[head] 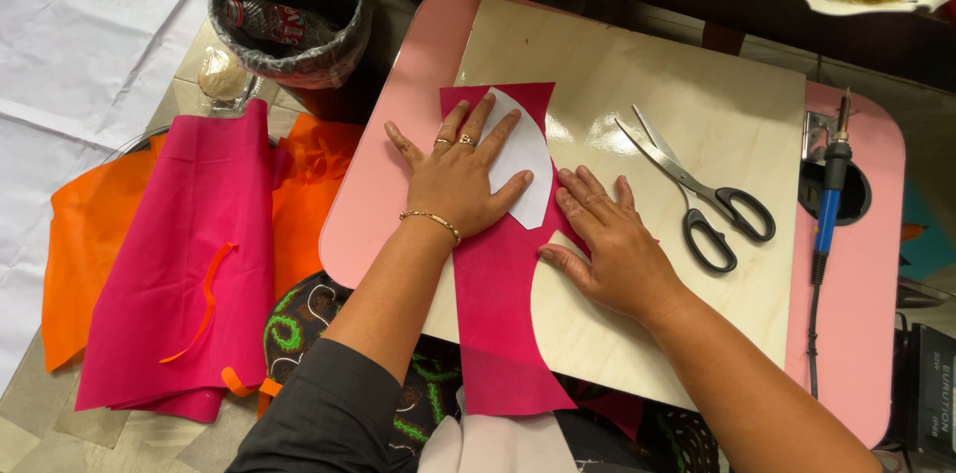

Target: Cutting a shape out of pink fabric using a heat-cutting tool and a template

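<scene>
Magenta felt under both flat palms

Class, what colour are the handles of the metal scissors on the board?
Black, on the metal scissors; head view.

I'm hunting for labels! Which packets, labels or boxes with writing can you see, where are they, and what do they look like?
Bottle: lying in the lined bin at top left; dark, with a red and white label.
Black box: at the right edge beside the pink table; dark and boxy, with small pale print on its side.
No screens or signs in view.
</scene>
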